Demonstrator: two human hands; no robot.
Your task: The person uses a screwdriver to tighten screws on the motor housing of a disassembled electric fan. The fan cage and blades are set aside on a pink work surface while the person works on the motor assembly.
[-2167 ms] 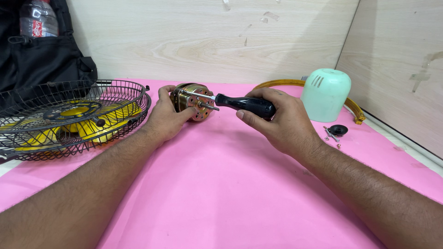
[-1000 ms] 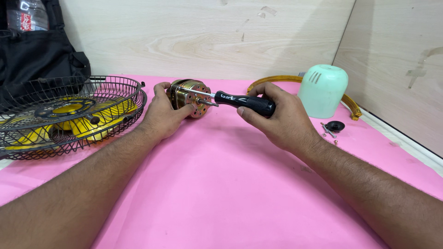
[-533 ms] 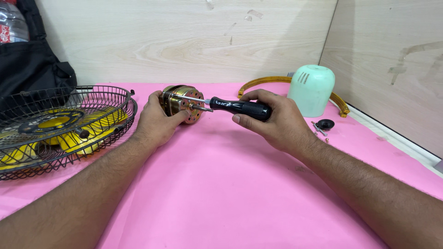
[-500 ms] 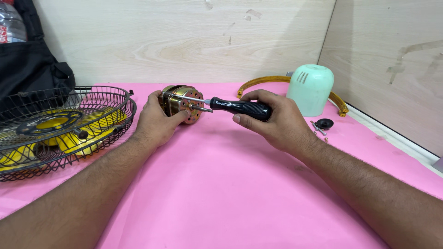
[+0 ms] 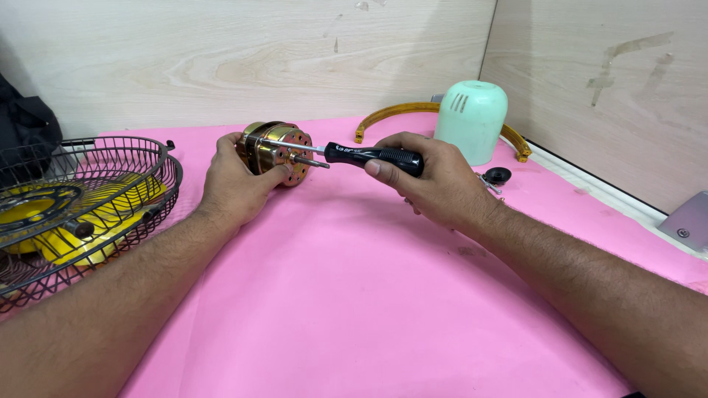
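Pink desk [image 5: 369,295]: left hand [image 5: 232,184] grips the motor [image 5: 274,151] on its side, steadying it; right hand [image 5: 435,180], closed around the screwdriver [image 5: 369,155], aims its tip at the motor's face.

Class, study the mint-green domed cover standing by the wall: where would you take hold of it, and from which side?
Grip the mint-green cover from above, fingers spread round its rounded top and straight sides. It stands upright with its open end down on the pink mat, so no rim is free to pinch. The wall is close behind it and the right hand in front, so overhead looks the clearest approach.
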